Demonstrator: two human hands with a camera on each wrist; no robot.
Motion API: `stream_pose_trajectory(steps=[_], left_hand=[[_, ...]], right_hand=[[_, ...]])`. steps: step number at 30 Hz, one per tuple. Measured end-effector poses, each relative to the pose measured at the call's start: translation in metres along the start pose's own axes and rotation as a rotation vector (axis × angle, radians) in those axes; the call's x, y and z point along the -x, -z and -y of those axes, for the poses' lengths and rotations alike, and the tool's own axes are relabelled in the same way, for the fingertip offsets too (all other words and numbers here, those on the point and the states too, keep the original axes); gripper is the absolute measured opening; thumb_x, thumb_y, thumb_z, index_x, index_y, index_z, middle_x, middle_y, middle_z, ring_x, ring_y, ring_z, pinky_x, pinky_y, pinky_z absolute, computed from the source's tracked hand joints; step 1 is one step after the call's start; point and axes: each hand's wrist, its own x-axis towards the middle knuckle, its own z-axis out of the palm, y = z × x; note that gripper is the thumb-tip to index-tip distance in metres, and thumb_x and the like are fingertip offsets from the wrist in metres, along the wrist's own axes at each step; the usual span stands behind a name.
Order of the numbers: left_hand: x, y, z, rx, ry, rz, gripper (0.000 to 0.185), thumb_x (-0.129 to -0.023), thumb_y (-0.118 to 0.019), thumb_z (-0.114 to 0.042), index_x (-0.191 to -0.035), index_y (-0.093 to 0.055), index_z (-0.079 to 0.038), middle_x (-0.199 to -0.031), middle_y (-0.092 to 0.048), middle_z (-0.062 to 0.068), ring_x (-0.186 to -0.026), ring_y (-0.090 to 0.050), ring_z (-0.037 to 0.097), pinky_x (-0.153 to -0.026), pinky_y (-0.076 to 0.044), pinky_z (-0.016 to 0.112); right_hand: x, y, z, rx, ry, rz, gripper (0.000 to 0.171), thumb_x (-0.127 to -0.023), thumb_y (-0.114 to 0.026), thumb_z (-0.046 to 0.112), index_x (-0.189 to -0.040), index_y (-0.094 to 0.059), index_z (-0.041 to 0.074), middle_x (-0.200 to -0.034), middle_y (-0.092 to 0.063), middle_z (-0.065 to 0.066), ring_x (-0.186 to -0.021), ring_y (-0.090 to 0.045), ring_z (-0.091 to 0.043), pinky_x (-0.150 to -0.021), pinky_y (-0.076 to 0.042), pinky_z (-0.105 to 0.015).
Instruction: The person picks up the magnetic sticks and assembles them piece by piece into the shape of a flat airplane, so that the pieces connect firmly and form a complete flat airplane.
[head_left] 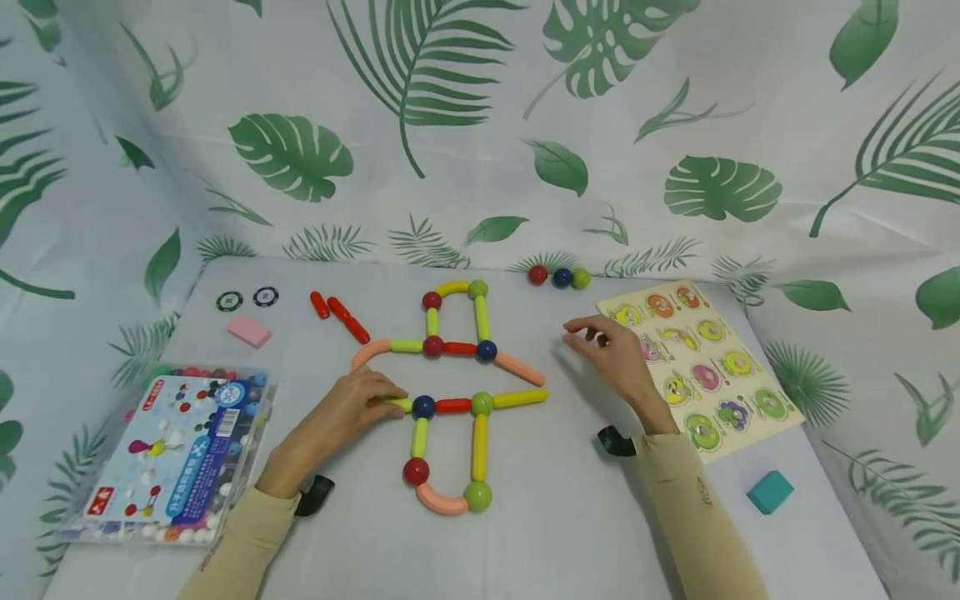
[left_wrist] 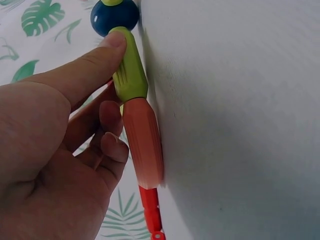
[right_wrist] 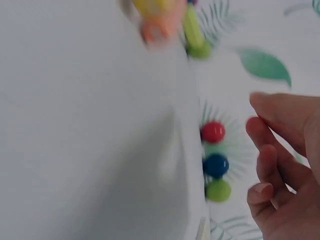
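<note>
Nearest to us on the worktop [head_left: 562, 517] lie a teal block [head_left: 770, 491] on the right and, on the left, a clear plastic box [head_left: 168, 454] of spare balls and rods, kept within easy reach of the figure. In the middle sits a stick-and-ball figure [head_left: 450, 392], flat on the surface, its rods joined end to end through coloured balls, so that one loose end can shift the rest. Our left hand [head_left: 352, 412] rests at the figure's left edge; the left wrist view shows the thumb [left_wrist: 95, 65] pressing a lime-green rod [left_wrist: 129, 65] against the worktop just below a blue ball [left_wrist: 114, 16], with a salmon rod [left_wrist: 144, 145] next in line, and the other fingers curled loosely beside it, which looks to us like steadying rather than lifting. Our right hand [head_left: 615, 354] hovers above the surface between the figure and a yellow peg puzzle board [head_left: 701, 367], fingers gently bent and apart, holding nothing. Further back, near the rear edge, three loose balls [head_left: 558, 277], red, blue and green, touch in a row, just beyond the right fingertips. Far left lie loose red rods [head_left: 339, 315], a pink eraser [head_left: 249, 331] and two black discs [head_left: 247, 298].
</note>
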Motion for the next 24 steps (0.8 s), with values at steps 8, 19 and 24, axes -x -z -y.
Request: stream_pose_trajectory(steps=[8,19,24], left_hand=[[0.0,-0.002,0.001,-0.005,0.011,0.004,0.025,-0.086,-0.081,-0.02,-0.111,-0.079,-0.014,-0.103,-0.075,-0.005,-0.101,-0.064,0.014,-0.09,-0.056,0.036],[0.0,-0.004,0.0,0.006,0.004,0.015,0.025,-0.088,-0.08,-0.021,-0.112,-0.079,-0.014,-0.104,-0.074,-0.005,-0.1,-0.065,0.013,-0.088,-0.057,0.034],[0.0,-0.001,0.004,-0.001,-0.009,-0.007,0.025,-0.087,-0.08,-0.02,-0.111,-0.079,-0.013,-0.104,-0.075,-0.004,-0.102,-0.067,0.013,-0.091,-0.057,0.036]], right_hand=[[-0.072,0.016,-0.032,-0.063,-0.179,-0.137,0.031,-0.096,-0.071,0.028,-0.119,-0.073,0.008,-0.113,-0.071,-0.011,-0.089,-0.054,-0.014,-0.069,-0.04,-0.021],[-0.104,0.018,-0.048,0.001,-0.321,0.072,0.048,-0.095,-0.072,0.025,-0.139,-0.06,0.011,-0.133,-0.059,-0.014,-0.108,-0.05,-0.026,-0.077,-0.046,-0.032],[-0.111,0.012,-0.048,0.01,-0.296,0.059,0.046,-0.094,-0.073,0.026,-0.135,-0.061,0.009,-0.131,-0.061,-0.014,-0.107,-0.051,-0.026,-0.078,-0.046,-0.031]])
